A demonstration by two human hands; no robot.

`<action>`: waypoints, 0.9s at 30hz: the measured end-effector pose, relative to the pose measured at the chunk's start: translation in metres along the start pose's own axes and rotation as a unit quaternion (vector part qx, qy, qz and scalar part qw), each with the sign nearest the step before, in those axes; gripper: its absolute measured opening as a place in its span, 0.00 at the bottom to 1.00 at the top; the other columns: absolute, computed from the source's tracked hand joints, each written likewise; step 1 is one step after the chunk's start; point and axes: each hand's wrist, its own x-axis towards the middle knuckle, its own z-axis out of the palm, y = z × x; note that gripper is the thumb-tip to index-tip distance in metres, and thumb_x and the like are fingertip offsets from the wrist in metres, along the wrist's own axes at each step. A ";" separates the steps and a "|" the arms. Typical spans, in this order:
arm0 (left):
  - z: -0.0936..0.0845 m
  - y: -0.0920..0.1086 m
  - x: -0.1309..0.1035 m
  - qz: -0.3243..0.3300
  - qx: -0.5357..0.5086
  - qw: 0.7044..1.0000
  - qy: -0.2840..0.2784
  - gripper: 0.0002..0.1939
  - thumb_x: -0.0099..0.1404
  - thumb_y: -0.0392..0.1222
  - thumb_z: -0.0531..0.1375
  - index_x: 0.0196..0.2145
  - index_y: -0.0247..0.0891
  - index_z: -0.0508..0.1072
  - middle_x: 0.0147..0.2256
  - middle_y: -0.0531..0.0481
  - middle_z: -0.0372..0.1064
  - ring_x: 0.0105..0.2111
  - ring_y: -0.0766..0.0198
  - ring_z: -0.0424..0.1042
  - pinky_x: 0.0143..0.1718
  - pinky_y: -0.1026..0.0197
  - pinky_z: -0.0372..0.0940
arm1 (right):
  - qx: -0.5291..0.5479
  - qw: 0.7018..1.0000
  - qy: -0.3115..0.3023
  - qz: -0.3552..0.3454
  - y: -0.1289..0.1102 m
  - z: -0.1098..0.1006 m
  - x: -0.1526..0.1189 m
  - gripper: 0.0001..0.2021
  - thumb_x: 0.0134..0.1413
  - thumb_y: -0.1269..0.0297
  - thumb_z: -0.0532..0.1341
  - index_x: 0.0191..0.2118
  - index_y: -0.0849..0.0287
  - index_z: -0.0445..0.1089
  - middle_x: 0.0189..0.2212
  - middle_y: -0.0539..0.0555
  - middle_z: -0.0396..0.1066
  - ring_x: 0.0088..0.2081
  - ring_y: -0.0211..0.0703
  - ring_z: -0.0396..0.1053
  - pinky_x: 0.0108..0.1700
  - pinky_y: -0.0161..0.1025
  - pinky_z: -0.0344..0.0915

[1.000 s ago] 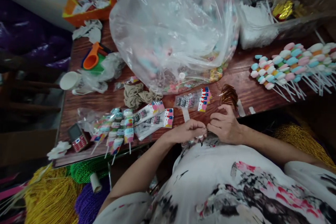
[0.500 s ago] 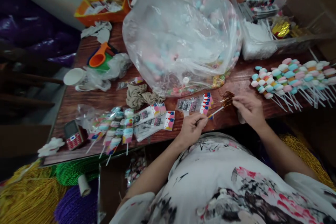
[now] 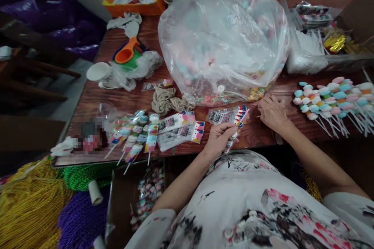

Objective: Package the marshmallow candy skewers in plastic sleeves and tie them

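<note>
My left hand (image 3: 219, 139) is closed around a marshmallow stick in a printed clear bag (image 3: 231, 143), near the table's front edge. Its white stick points up and to the right, past the colourful end of the bag. My right hand (image 3: 273, 113) rests on the table to the right, fingers bent and drawn together. Whatever they pinch is hidden, though a tiny thin end shows by the fingertips. Between the hands and just behind lies a fan of printed bags (image 3: 223, 116). More flat printed bags (image 3: 178, 130) lie left of my left hand.
Behind my hands sits a big clear sack of marshmallows (image 3: 216, 42). Unbagged marshmallow sticks (image 3: 336, 97) are piled at right, below a clear plastic bin (image 3: 330, 62). Bagged sticks (image 3: 137, 134) lie at left, near a brown cloth (image 3: 165, 101) and an orange scoop (image 3: 124, 55).
My right hand has come down onto the table, over the spot where brown thin strands showed. My left hand has tilted the bagged stick up. The view has shifted left.
</note>
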 end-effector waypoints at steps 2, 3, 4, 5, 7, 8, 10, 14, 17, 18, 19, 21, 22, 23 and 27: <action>0.001 -0.001 0.003 0.000 -0.004 1.000 -0.004 0.18 0.50 0.52 0.70 0.31 0.34 0.77 0.22 0.54 0.71 0.18 0.72 0.67 0.18 0.70 0.60 | 0.063 0.996 0.056 -0.001 0.006 -0.009 -0.006 0.08 0.58 0.70 0.55 0.38 0.59 0.72 0.40 0.60 0.74 0.46 0.55 0.64 0.45 0.51 0.56; 0.004 -0.001 0.004 -0.001 -0.008 1.000 -0.006 0.17 0.50 0.51 0.70 0.30 0.34 0.77 0.22 0.54 0.71 0.17 0.73 0.66 0.18 0.70 0.59 | 0.112 0.989 0.099 -0.001 0.008 -0.015 -0.011 0.07 0.58 0.69 0.56 0.38 0.58 0.71 0.39 0.58 0.75 0.46 0.54 0.66 0.46 0.51 0.58; 0.006 -0.001 0.006 -0.004 -0.010 1.000 -0.008 0.16 0.50 0.51 0.69 0.30 0.34 0.77 0.21 0.54 0.70 0.17 0.73 0.65 0.18 0.70 0.59 | 0.168 0.975 0.145 0.000 0.008 -0.022 -0.017 0.07 0.59 0.68 0.57 0.39 0.56 0.71 0.38 0.57 0.75 0.45 0.52 0.67 0.46 0.50 0.59; 0.010 -0.001 0.009 -0.007 -0.013 1.000 -0.010 0.16 0.50 0.50 0.69 0.30 0.34 0.77 0.21 0.54 0.70 0.17 0.73 0.65 0.17 0.70 0.58 | 0.222 0.957 0.187 0.000 0.005 -0.029 -0.024 0.06 0.59 0.67 0.58 0.39 0.55 0.71 0.38 0.55 0.75 0.43 0.51 0.68 0.45 0.49 0.61; 0.019 -0.001 0.013 -0.005 -0.018 1.000 -0.013 0.16 0.50 0.49 0.69 0.30 0.34 0.77 0.21 0.54 0.70 0.17 0.73 0.65 0.18 0.69 0.58 | 0.300 0.926 0.229 -0.004 -0.010 -0.038 -0.040 0.05 0.59 0.66 0.58 0.39 0.53 0.71 0.36 0.53 0.74 0.40 0.48 0.70 0.44 0.47 0.63; 0.024 -0.001 0.015 0.007 -0.022 1.000 -0.015 0.15 0.50 0.49 0.69 0.30 0.34 0.78 0.22 0.54 0.70 0.18 0.73 0.64 0.18 0.69 0.59 | 0.309 0.923 0.227 -0.016 -0.020 -0.040 -0.047 0.04 0.59 0.66 0.59 0.38 0.52 0.72 0.34 0.52 0.75 0.39 0.47 0.71 0.44 0.47 0.64; 0.032 -0.001 0.018 0.047 -0.031 0.998 -0.025 0.15 0.51 0.49 0.68 0.30 0.34 0.78 0.23 0.54 0.69 0.20 0.74 0.64 0.21 0.69 0.60 | 0.299 0.931 0.202 -0.049 -0.043 -0.037 -0.057 0.06 0.58 0.67 0.60 0.38 0.51 0.73 0.32 0.51 0.76 0.36 0.46 0.72 0.44 0.47 0.64; 0.038 -0.003 0.016 0.098 -0.039 0.992 -0.066 0.13 0.55 0.49 0.66 0.27 0.34 0.77 0.22 0.55 0.66 0.21 0.74 0.62 0.25 0.68 0.60 | 0.337 0.917 0.209 -0.044 -0.070 -0.019 -0.061 0.12 0.61 0.69 0.56 0.44 0.50 0.75 0.32 0.51 0.78 0.34 0.44 0.73 0.41 0.46 0.65; 0.032 -0.005 0.011 0.123 -0.034 0.990 -0.062 0.12 0.55 0.48 0.67 0.25 0.34 0.77 0.24 0.54 0.68 0.25 0.73 0.64 0.29 0.68 0.61 | 0.386 0.901 0.193 -0.045 -0.070 -0.013 -0.056 0.14 0.61 0.70 0.56 0.45 0.50 0.77 0.29 0.50 0.77 0.32 0.42 0.73 0.39 0.43 0.66; 0.030 -0.006 0.010 0.126 -0.037 0.990 -0.059 0.12 0.54 0.48 0.67 0.25 0.34 0.77 0.25 0.54 0.68 0.25 0.73 0.65 0.30 0.68 0.62 | 0.399 0.898 0.179 -0.055 -0.069 -0.013 -0.055 0.15 0.60 0.71 0.56 0.46 0.50 0.77 0.28 0.49 0.77 0.30 0.41 0.73 0.37 0.42 0.66; 0.028 -0.007 0.009 0.122 -0.044 0.990 -0.057 0.12 0.54 0.48 0.68 0.26 0.34 0.77 0.25 0.54 0.69 0.25 0.73 0.65 0.30 0.68 0.62 | 0.409 0.895 0.164 -0.066 -0.068 -0.014 -0.054 0.16 0.60 0.71 0.55 0.48 0.50 0.76 0.26 0.49 0.76 0.28 0.40 0.72 0.35 0.41 0.66; 0.026 -0.008 0.009 0.095 -0.067 0.992 -0.055 0.13 0.52 0.48 0.70 0.28 0.34 0.78 0.24 0.54 0.69 0.23 0.74 0.64 0.27 0.68 0.61 | 0.412 0.896 0.140 -0.082 -0.065 -0.014 -0.054 0.18 0.60 0.72 0.55 0.50 0.50 0.75 0.25 0.48 0.75 0.26 0.39 0.71 0.35 0.40 0.66; 0.026 -0.009 0.009 0.078 -0.079 0.992 -0.056 0.13 0.51 0.47 0.70 0.28 0.34 0.78 0.23 0.55 0.68 0.22 0.75 0.63 0.26 0.69 0.60 | 0.404 0.901 0.137 -0.082 -0.064 -0.014 -0.055 0.18 0.60 0.72 0.55 0.51 0.50 0.74 0.26 0.48 0.76 0.27 0.39 0.71 0.36 0.40 0.66; 0.027 -0.009 0.009 0.064 -0.090 0.992 -0.055 0.13 0.50 0.46 0.70 0.27 0.33 0.78 0.22 0.55 0.68 0.21 0.75 0.63 0.24 0.69 0.59 | 0.392 0.906 0.142 -0.075 -0.063 -0.012 -0.056 0.18 0.60 0.71 0.56 0.53 0.50 0.73 0.28 0.48 0.77 0.29 0.39 0.71 0.38 0.41 0.66; 0.031 -0.007 0.011 0.018 -0.103 0.994 -0.042 0.13 0.49 0.45 0.70 0.26 0.33 0.76 0.21 0.55 0.68 0.19 0.74 0.64 0.22 0.69 0.59 | 0.380 0.899 0.217 0.004 -0.063 -0.003 -0.069 0.24 0.54 0.66 0.64 0.58 0.52 0.68 0.34 0.52 0.78 0.36 0.44 0.74 0.41 0.44 0.69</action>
